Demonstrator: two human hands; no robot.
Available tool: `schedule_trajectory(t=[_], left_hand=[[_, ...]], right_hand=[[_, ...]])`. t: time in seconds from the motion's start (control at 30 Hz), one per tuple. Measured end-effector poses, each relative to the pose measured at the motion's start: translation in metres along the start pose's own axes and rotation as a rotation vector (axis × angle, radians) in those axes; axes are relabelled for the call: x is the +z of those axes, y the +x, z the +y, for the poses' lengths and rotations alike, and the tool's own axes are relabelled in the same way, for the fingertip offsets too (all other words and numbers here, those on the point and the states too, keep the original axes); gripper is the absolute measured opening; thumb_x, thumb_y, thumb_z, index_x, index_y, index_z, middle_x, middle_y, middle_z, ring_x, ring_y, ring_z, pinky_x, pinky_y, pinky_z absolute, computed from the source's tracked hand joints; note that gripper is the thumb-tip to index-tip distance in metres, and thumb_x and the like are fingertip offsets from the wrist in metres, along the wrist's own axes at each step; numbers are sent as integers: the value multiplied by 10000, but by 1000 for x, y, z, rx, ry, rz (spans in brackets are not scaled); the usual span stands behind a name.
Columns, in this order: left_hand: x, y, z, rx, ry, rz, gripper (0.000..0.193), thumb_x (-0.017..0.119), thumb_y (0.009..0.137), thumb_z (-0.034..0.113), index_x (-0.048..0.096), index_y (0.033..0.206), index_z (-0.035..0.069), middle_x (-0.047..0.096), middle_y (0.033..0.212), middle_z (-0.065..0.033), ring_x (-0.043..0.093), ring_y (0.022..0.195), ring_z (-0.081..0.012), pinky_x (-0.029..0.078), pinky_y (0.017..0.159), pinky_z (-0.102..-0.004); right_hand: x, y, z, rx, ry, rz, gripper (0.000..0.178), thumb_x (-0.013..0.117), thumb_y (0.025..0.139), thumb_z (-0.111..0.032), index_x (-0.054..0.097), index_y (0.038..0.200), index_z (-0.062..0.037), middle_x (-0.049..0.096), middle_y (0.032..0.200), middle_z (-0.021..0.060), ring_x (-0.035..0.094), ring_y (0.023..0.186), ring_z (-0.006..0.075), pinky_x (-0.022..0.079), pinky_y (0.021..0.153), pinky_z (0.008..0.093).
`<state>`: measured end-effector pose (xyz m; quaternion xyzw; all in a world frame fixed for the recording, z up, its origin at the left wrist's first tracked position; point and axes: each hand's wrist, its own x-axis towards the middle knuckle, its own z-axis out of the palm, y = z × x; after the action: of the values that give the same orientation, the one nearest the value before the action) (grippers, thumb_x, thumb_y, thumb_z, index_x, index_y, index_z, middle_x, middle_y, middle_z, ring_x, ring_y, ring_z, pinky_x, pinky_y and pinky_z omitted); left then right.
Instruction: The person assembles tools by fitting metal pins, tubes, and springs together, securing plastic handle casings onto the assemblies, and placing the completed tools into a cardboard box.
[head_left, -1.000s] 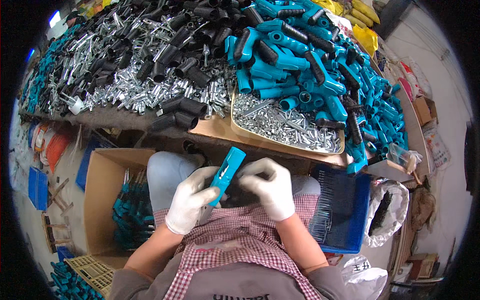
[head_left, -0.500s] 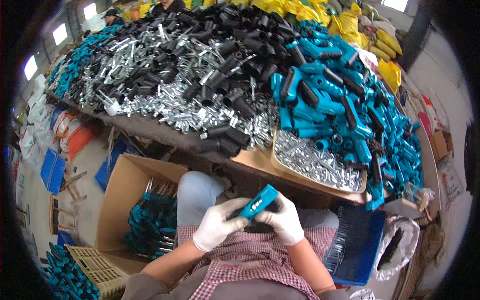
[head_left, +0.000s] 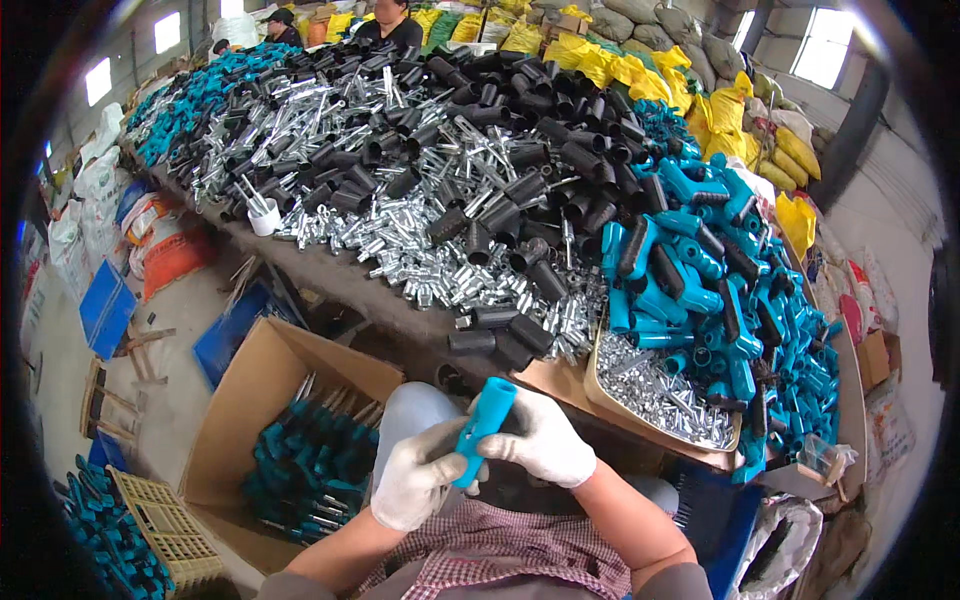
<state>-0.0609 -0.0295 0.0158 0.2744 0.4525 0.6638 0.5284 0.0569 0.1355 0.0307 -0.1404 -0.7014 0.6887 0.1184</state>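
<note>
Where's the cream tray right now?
Head view, right of centre: the tray is at the near edge of the table, in front of the teal pile, up and right of the right hand.

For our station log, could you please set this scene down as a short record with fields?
Left hand: white-gloved, holding a teal housing
Right hand: white-gloved, also holding it
Table: heaped with black sleeves, silver parts, teal-and-black handles
Cream tray: small metal pieces
Cardboard box: left of the hands, teal pieces inside
</note>
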Motion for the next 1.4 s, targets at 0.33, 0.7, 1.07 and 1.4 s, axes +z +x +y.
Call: schedule_trajectory(t=[0.33,0.7,1.07,1.4], left_hand=[[-30,1,10,163,-116,348,545,568,869,230,487,1307,-85,645,938,-123,640,790,-193,536,671,-306],[-20,-5,10,96,-2,366,621,589,826,328,504,1265,-104,632,974,-134,618,767,-207,522,685,-334],[15,6,-13,58,77,193,452,513,861,194,534,1177,-128,621,776,-133,585,632,-179,487,564,-283],[86,23,-60,-230,131,-340,671,648,901,441,487,1269,-97,637,815,-140,621,654,-194,509,556,-280]], right_hand=[[-10,131,-54,-189,-850,-554,372,752,737,-344,708,965,-53,694,897,207,677,836,315,523,771,408],[-46,269,-43,-511,-1990,70,175,608,810,-129,716,947,-123,681,941,75,623,948,255,470,804,385],[-35,13,-21,-284,-139,157,545,607,931,-272,453,1407,-57,602,1182,121,567,1092,180,482,917,330],[-41,-157,21,-256,-556,575,597,649,880,-260,453,1397,-34,594,1236,190,572,1162,355,450,1000,414]])
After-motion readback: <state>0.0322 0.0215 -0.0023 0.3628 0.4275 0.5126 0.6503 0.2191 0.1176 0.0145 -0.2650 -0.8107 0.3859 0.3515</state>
